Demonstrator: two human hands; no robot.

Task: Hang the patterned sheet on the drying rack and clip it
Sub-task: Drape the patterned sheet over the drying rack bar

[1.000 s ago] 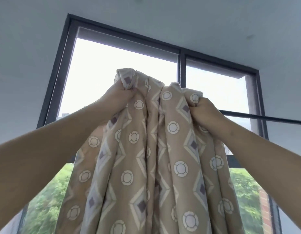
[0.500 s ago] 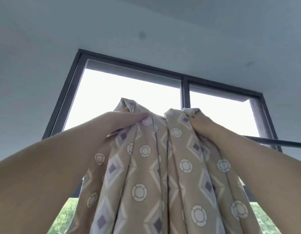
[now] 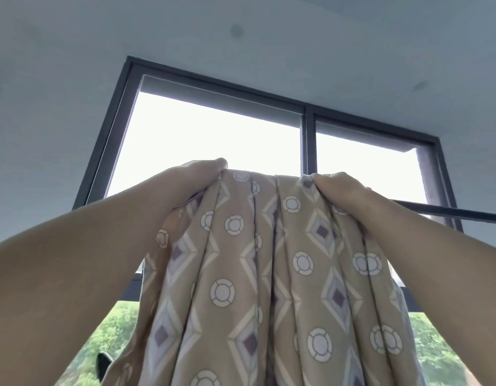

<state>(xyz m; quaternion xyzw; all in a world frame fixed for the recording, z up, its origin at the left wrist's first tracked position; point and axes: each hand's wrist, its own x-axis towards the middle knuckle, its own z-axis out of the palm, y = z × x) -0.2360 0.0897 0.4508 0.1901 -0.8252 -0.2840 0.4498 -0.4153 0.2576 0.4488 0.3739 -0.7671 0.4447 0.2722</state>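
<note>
The patterned sheet, tan with white circles and purple diamonds, hangs in bunched folds in front of me. Its top edge lies flat at about the height of the dark rack bar, which runs off to the right; the bar behind the cloth is hidden. My left hand grips the sheet's top left fold. My right hand grips the top right fold, close to where the bar emerges. No clips are in view.
A large dark-framed window fills the background, bright sky above and green trees below. The grey ceiling is overhead. A small dark object shows at the lower left.
The raised bunch of cloth between my hands has come down and now lies flat along the top. My hands have spread slightly apart. The view has tilted further upward.
</note>
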